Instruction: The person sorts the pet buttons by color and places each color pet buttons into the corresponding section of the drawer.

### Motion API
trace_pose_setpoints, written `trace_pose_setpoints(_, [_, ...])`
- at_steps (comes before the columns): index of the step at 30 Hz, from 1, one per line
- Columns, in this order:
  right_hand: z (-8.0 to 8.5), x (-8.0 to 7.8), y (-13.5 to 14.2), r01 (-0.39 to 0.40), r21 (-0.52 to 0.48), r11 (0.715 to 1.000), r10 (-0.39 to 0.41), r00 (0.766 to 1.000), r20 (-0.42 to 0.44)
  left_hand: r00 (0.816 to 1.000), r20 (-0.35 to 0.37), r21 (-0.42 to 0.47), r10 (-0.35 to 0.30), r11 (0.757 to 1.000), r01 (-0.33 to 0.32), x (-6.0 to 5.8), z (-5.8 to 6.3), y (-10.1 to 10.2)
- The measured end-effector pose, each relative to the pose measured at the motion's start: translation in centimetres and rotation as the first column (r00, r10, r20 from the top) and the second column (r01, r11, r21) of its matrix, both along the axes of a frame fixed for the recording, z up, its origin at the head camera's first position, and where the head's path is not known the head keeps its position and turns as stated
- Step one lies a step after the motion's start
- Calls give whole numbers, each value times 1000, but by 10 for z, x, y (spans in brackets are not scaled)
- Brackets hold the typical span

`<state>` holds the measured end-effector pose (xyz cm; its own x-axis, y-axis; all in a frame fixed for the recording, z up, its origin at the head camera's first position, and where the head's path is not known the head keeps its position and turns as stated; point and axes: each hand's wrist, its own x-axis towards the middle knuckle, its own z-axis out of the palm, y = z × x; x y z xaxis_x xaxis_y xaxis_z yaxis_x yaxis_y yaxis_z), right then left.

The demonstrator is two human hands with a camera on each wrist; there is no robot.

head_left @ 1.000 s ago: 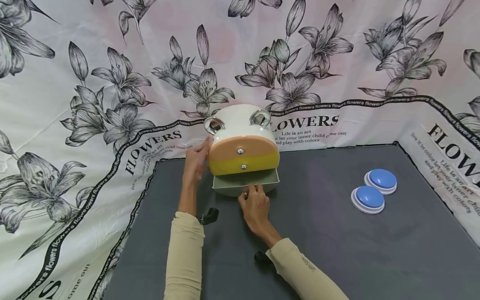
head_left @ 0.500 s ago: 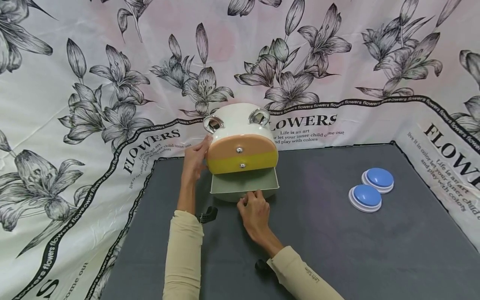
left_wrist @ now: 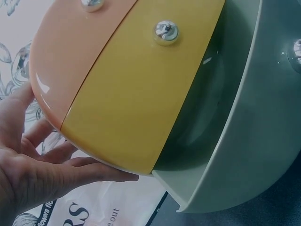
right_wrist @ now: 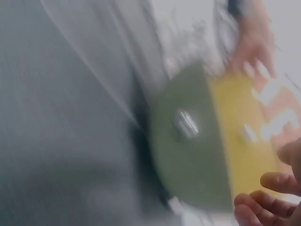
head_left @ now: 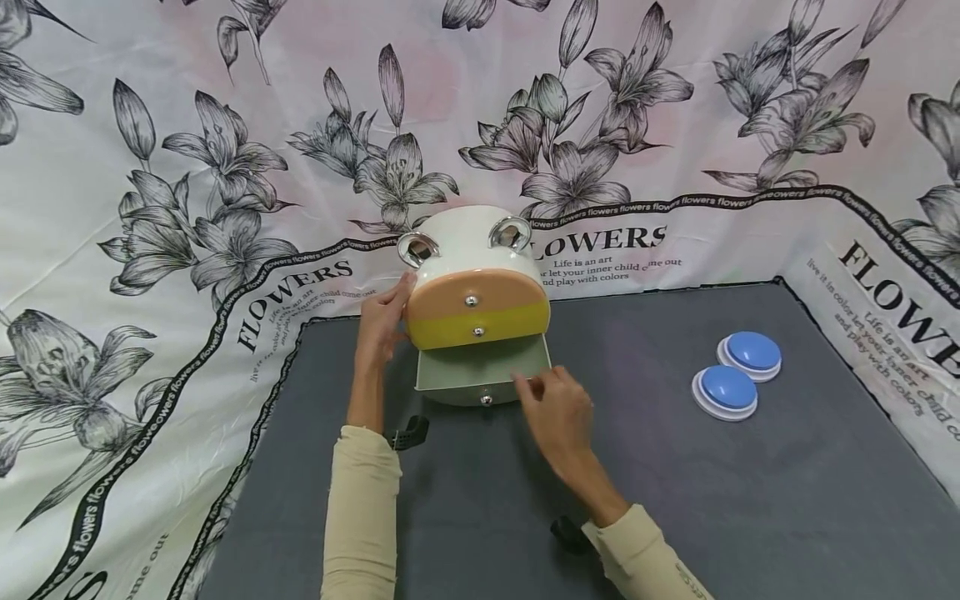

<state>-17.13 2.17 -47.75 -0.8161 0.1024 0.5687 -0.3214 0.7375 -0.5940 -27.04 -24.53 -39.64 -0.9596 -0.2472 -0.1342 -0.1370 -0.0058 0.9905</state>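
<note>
A rounded white cabinet [head_left: 468,237] with two silver rings on top stands at the back of the table. On its front are an orange drawer [head_left: 442,293] and a yellow drawer [head_left: 517,322], both pushed in. Below them the green drawer [head_left: 453,396] is pulled out, its inside bare where visible. My left hand [head_left: 380,321] rests against the cabinet's left side, fingers extended along it in the left wrist view. By the green drawer's right front corner is my right hand [head_left: 558,412], loosely bent and holding nothing, apart from the silver knob [head_left: 486,400].
Two blue push buttons [head_left: 726,390] with white bases sit on the right of the dark grey table [head_left: 675,500]. A flower-printed cloth [head_left: 615,179] hangs behind and along the sides. The right wrist view is blurred.
The green drawer came out slightly farther toward me. My right hand then let go of its knob and moved right. My left hand stayed at the cabinet's side.
</note>
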Motion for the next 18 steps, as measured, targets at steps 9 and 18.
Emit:
trace_pose_setpoints(9, [14,-35,142,138,141,980,-180,919,351,1000,2,-13,-2,1000,2,7,0,-3])
trace_pose_setpoints(18, [-8,-41,224,68,151,986,-150,753,641,1000,25,-17,-15,1000,15,5,1,0])
